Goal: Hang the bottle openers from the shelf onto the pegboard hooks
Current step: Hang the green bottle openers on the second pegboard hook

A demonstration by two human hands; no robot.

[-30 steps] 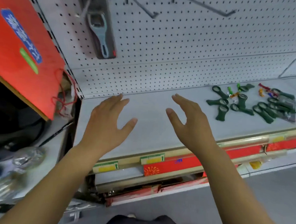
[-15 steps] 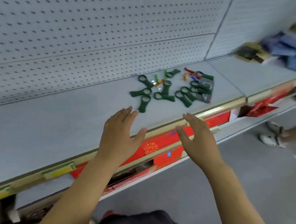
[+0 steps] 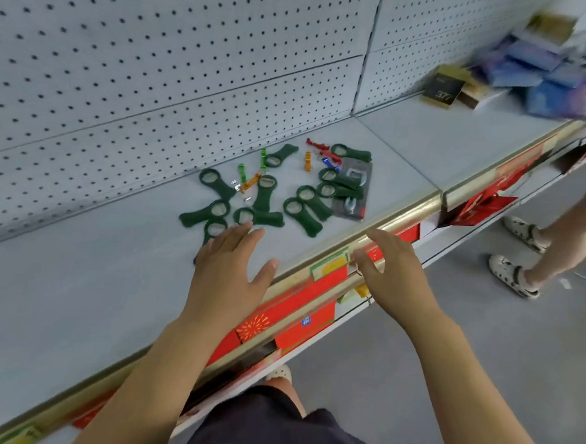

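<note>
Bottle openers (image 3: 264,194) lie near shelf edge (image 3: 405,210) — left hand (image 3: 228,272) alongside.

Smooth grey floor (image 3: 533,356); bright, even light

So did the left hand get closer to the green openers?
Yes. The left hand has moved along the shelf toward the green openers: earlier a gap lay between them, now it overlaps the nearest one.
</note>
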